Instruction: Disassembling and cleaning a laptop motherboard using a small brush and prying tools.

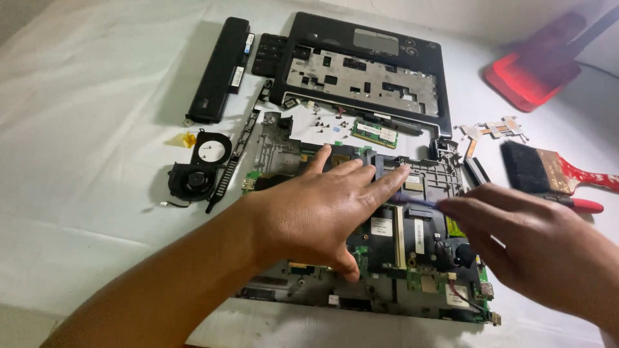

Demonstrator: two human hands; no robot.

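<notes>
L hand (316,203) is lying flat, fingers spread, palm down on the opened laptop base (387,258), pressing on its circuit board w/ nothing gripped; the index fingertip is reaching toward the black frame at the rear of the base. R hand (535,245) is pinching a thin blue-purple tool (416,202), fingers closed round it, its tip pointing left and meeting the board just beside the L index finger. The laptop base is sitting at the near-centre of the counter (97,96), which is covered w/ a white cloth, its green board, labelled chips and small black speaker all showing.

Behind the base, the black palm-rest cover (367,67) is lying flat, its metal underside plate facing up. A green memory stick (374,133) is lying btwn cover and base, w/ tiny screws (322,119) scattered just beside it. Far L, a long black battery (219,71) is lying at an angle; near it a round black cooling fan (196,171) is sitting w/ its wire trailing, and a slim black strip (235,161) is running alongside. To the R, a copper heat pipe piece (493,130) is lying near a paintbrush (548,171) w/ dark bristles and red handle. A red object (535,71), blurred, is sitting at the far R corner.
</notes>
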